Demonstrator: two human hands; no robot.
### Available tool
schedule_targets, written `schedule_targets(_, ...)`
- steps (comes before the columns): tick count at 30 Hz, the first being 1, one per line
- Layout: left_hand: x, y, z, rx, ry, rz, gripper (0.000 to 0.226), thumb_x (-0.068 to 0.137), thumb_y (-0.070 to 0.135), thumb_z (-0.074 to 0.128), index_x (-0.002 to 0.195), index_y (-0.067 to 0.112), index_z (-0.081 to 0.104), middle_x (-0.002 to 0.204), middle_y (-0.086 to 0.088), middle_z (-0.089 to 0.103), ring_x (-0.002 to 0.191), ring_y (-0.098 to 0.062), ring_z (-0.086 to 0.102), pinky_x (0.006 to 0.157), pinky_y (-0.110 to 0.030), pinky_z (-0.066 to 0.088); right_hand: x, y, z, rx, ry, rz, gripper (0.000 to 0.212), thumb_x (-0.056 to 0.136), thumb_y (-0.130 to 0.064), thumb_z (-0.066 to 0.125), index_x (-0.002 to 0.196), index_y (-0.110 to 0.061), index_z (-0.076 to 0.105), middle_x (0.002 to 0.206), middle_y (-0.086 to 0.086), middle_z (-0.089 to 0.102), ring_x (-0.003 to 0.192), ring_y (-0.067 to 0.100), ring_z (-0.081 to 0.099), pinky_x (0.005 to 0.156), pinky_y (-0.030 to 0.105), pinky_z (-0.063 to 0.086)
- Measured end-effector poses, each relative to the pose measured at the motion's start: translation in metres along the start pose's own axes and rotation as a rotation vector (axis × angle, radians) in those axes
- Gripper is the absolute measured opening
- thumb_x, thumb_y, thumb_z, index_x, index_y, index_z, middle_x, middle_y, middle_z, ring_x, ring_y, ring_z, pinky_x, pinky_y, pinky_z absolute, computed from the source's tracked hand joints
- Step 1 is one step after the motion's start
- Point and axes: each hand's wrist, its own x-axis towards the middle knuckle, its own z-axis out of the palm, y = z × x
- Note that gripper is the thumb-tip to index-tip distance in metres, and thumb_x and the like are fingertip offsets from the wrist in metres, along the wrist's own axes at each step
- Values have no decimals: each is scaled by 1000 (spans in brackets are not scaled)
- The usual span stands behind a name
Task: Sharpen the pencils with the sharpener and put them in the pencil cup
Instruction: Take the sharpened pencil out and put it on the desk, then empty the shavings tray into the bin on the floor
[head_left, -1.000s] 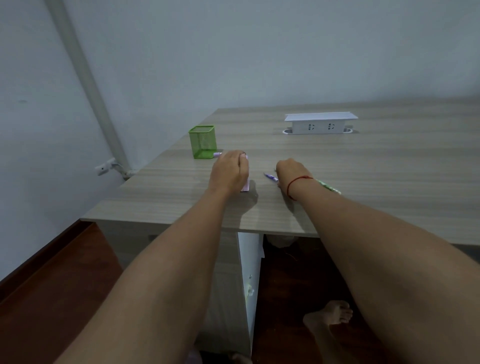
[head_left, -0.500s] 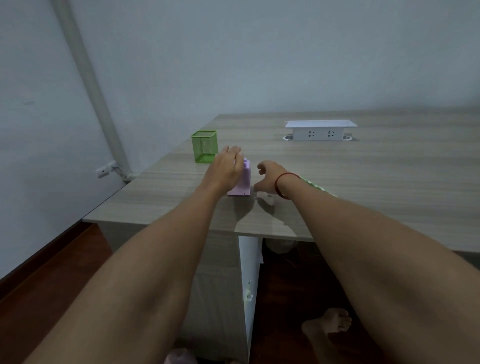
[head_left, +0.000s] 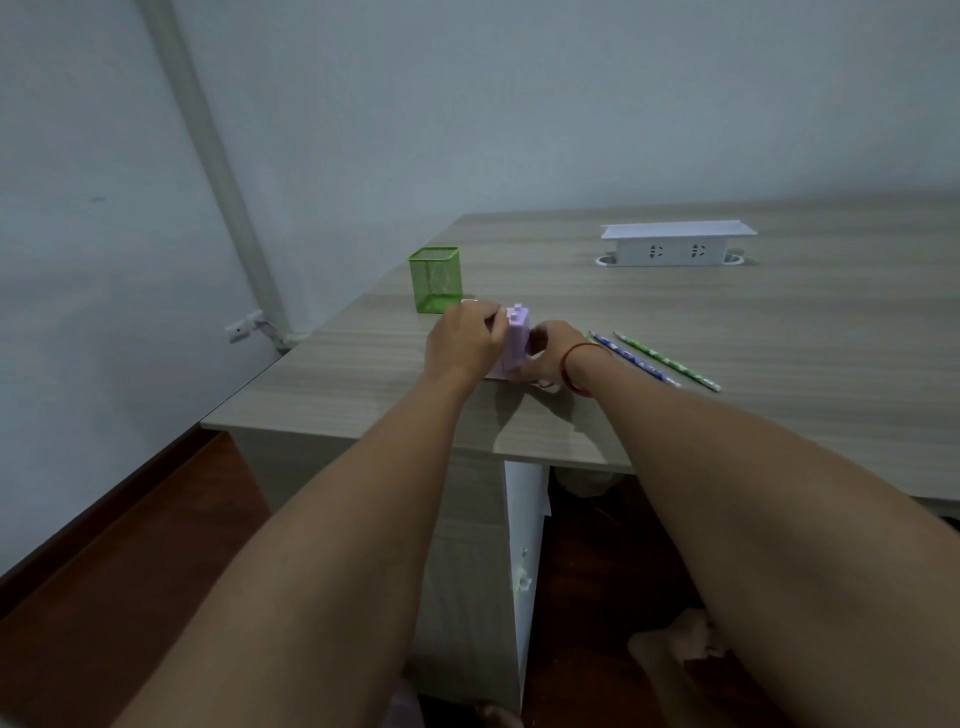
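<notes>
While both hands are closing on the lilac sharpener (head_left: 517, 332), which is standing upright near the front edge of the wooden desk (head_left: 779, 338), the step in hand is looking like steadying the body before a pencil is fed in. The left hand (head_left: 462, 340) is wrapping its curled fingers round the sharpener's left side and top. The right hand (head_left: 548, 356), which is wearing a red string bracelet (head_left: 571, 364) at the wrist, is curling its fingers against the lower right side; whether they are gripping a handle or only the casing is staying hidden. To do this well, the left hand should be pressing the base flat so nothing is rocking, leaving the right free for a pencil. A blue patterned pencil (head_left: 635, 359) and a green patterned pencil (head_left: 670, 362) are lying side by side just right of that wrist. The green mesh pencil cup (head_left: 435, 280) is waiting just beyond the left hand, apparently empty. A pencil should be going in straight, not angled, or the lead is likely to be snapping. No brand or lettering is showing legibly. The white socket box (head_left: 675, 248) is displaying only outlet holes, and the pencils only printed patterns.
</notes>
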Motion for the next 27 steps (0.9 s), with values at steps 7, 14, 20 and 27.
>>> schedule_targets(7, 0, 1, 1, -19, 5, -14, 30, 90, 25, 48, 77, 7, 69, 84, -14, 67, 78, -33, 59, 60, -33, 42, -6, -1, -5, 36, -55, 56, 38, 78, -17, 75, 112, -6, 64, 104, 13, 70, 79, 20, 60, 60, 23, 49)
schedule_targets(14, -2, 0, 5, -72, 37, -60, 32, 91, 29, 46, 85, 11, 72, 86, -12, 70, 79, -31, 62, 64, -36, 50, -6, 4, -8, 71, -43, 78, 23, 75, -20, 78, 93, -14, 66, 94, 6, 68, 81, 19, 61, 81, 31, 54)
schedule_targets(20, 1, 1, 6, -60, 20, -71, 30, 92, 26, 48, 86, 9, 73, 87, -14, 70, 79, -32, 62, 64, -37, 50, -13, 3, -21, -26, -6, 148, 46, 70, -20, 81, 112, -6, 67, 105, 10, 72, 93, 23, 67, 92, 37, 55)
schedule_targets(27, 2, 1, -3, -75, -63, -15, 31, 94, 21, 47, 85, 2, 70, 81, -16, 67, 76, -32, 59, 61, -34, 42, -28, 7, -50, 0, 32, 180, 49, 73, -7, 79, 118, 1, 61, 111, 13, 67, 101, 29, 66, 94, 38, 54)
